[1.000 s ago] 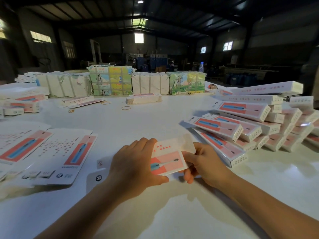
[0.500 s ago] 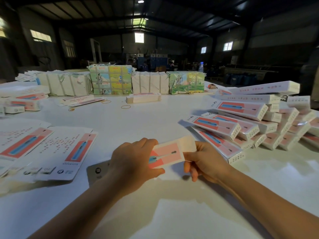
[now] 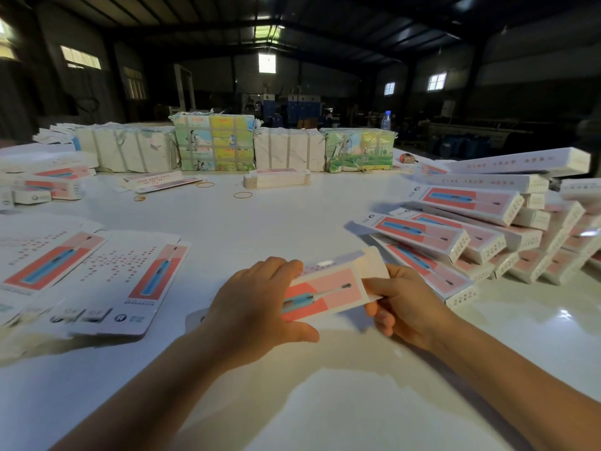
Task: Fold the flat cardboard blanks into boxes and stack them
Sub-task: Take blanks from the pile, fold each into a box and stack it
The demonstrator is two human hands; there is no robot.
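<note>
Between both hands (image 3: 257,304) (image 3: 403,304), half-folded box (image 3: 325,292).

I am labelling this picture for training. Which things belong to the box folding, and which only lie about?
Belong to the job:
- pink-and-white cardboard box being folded, held by left hand and right hand
- flat printed cardboard blanks
- stack of finished pink-and-white boxes

Lying about:
- orange rubber bands
- clear plastic bottle
- wrapped paper bundles

My left hand (image 3: 257,307) covers the left end of the box (image 3: 328,292) I hold. Folded boxes (image 3: 481,236) at the table's right edge run out of frame. Flat blanks (image 3: 97,275) cut off left; print unreadable.
</note>
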